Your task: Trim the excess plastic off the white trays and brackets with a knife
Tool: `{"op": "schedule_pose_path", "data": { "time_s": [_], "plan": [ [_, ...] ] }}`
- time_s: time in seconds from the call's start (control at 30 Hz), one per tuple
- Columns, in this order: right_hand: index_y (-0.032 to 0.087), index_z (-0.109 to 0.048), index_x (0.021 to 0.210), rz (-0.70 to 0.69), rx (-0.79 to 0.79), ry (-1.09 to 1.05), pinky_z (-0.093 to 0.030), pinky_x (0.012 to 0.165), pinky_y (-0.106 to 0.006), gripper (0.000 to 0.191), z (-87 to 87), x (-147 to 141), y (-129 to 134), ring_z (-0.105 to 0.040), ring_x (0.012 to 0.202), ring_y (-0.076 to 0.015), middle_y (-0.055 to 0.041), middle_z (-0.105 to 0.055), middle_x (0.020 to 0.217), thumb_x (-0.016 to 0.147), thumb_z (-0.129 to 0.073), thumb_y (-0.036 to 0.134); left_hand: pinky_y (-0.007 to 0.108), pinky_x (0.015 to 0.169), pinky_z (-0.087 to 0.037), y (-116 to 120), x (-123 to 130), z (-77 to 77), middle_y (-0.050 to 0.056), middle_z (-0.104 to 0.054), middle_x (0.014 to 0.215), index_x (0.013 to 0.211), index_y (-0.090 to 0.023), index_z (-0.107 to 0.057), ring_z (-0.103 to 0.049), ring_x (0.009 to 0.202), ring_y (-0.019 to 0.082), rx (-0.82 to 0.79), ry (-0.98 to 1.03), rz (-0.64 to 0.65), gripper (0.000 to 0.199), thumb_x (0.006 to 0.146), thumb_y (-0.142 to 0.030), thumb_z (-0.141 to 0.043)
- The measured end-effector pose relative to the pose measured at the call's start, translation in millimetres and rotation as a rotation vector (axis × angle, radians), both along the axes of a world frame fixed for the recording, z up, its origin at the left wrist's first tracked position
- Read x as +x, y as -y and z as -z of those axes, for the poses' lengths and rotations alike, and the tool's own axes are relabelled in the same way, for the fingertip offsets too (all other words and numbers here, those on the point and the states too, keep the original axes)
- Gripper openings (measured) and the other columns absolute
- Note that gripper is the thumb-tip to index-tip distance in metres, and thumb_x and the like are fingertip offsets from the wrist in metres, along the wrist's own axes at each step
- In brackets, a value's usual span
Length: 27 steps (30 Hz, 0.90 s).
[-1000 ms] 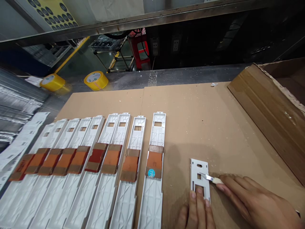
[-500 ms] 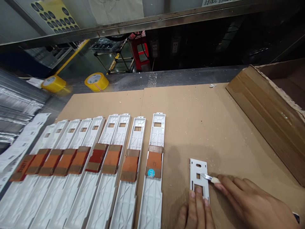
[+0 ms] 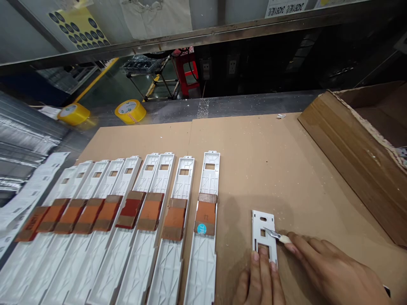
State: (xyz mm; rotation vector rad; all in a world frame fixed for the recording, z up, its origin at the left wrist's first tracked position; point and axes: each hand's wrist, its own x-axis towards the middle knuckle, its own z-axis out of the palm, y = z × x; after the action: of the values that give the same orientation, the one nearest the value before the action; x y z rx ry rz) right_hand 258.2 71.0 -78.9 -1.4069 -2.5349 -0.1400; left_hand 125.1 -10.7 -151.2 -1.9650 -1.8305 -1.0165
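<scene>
Head view: left hand (image 3: pixel 262 281) is pressing fingers flat on small white plate (image 3: pixel 263 232), pinning its near end; right hand (image 3: pixel 330 271) is pinching blade (image 3: pixel 276 234), tip touching plate.

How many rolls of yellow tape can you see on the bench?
2. One roll of yellow tape lies at the far edge of the cardboard sheet. The other roll lies further left, slightly blurred. More may sit outside the view.

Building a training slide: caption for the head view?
Left hand pins a small white plate on cardboard while right hand works a small blade on it.
</scene>
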Motion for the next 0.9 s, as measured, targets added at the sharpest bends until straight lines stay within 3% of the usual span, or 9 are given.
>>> {"op": "schedule_pose_path", "data": {
  "time_s": [0.07,0.27,0.43,0.57,0.67,0.77,0.83,0.9],
  "plan": [
    [0.023,-0.069,0.094,0.022,-0.025,-0.016,-0.043,0.029,-0.021,0.046,2.0,2,2,-0.066,0.050,-0.0135,0.0010,-0.070,0.068,0.101,-0.023,0.027,0.034,0.083,-0.042,1,0,1.8,0.005,-0.075,0.103,0.090,-0.014,-0.072,-0.066,0.101,0.019,0.000,0.007,0.003,0.045,0.086,-0.001,-0.029],
    [0.026,-0.068,0.092,0.117,-0.092,-0.036,-0.052,0.041,-0.019,0.043,8.9,5,3,-0.069,0.056,-0.0138,0.0036,-0.074,0.076,0.103,-0.028,0.038,0.033,0.083,-0.042,-1,-1,3.5,0.006,-0.075,0.102,0.090,-0.014,-0.072,-0.066,0.102,0.019,0.008,-0.001,0.022,0.042,0.085,-0.003,-0.032],
    [0.029,-0.066,0.098,0.162,-0.112,-0.018,-0.046,0.035,-0.018,0.037,12.9,16,5,-0.070,0.060,-0.0134,0.0038,-0.074,0.081,0.102,-0.032,0.041,0.033,0.083,-0.042,1,-2,4.6,0.005,-0.075,0.104,0.091,-0.014,-0.072,-0.065,0.103,0.019,0.000,-0.006,0.025,0.041,0.081,-0.003,-0.034],
    [0.030,-0.065,0.101,0.234,-0.158,0.043,-0.049,0.041,-0.021,0.030,23.4,29,13,-0.070,0.067,-0.0150,0.0026,-0.072,0.084,0.099,-0.039,0.046,0.032,0.090,-0.042,3,-4,7.1,0.006,-0.073,0.111,0.100,-0.015,-0.071,-0.061,0.113,0.020,-0.036,0.082,0.058,0.039,0.079,-0.007,-0.039],
    [0.028,-0.066,0.098,0.316,-0.169,0.039,-0.049,0.044,-0.028,0.036,30.7,27,15,-0.068,0.071,-0.0209,-0.0022,-0.067,0.081,0.098,-0.037,0.050,0.034,0.100,-0.043,6,-11,3.4,0.009,-0.068,0.122,0.111,-0.012,-0.068,-0.055,0.123,0.025,-0.047,0.271,0.160,0.045,0.072,-0.008,-0.046],
    [0.021,-0.069,0.098,0.406,-0.072,-0.046,-0.051,0.053,-0.042,0.053,29.9,17,18,-0.064,0.072,-0.0299,-0.0107,-0.065,0.082,0.098,-0.028,0.055,0.040,0.106,-0.041,9,-25,-10.3,0.012,-0.057,0.137,0.132,-0.013,-0.057,-0.049,0.130,0.030,-0.237,0.510,0.350,0.065,0.068,-0.008,-0.051],
    [0.018,-0.070,0.099,0.421,-0.008,-0.111,-0.053,0.063,-0.046,0.059,23.4,11,26,-0.064,0.078,-0.0314,-0.0139,-0.068,0.088,0.098,-0.024,0.055,0.042,0.110,-0.038,9,-35,-23.3,0.010,-0.052,0.143,0.140,-0.020,-0.050,-0.046,0.133,0.031,-0.385,0.768,0.434,0.070,0.071,-0.010,-0.055],
    [0.020,-0.071,0.103,0.395,-0.070,-0.235,-0.056,0.072,-0.039,0.054,14.4,4,45,-0.067,0.085,-0.0256,-0.0111,-0.071,0.095,0.100,-0.026,0.050,0.042,0.112,-0.037,7,-43,-36.9,0.010,-0.051,0.144,0.139,-0.024,-0.052,-0.045,0.134,0.032,-0.485,1.173,0.430,0.065,0.075,-0.016,-0.061]
  ]
}}
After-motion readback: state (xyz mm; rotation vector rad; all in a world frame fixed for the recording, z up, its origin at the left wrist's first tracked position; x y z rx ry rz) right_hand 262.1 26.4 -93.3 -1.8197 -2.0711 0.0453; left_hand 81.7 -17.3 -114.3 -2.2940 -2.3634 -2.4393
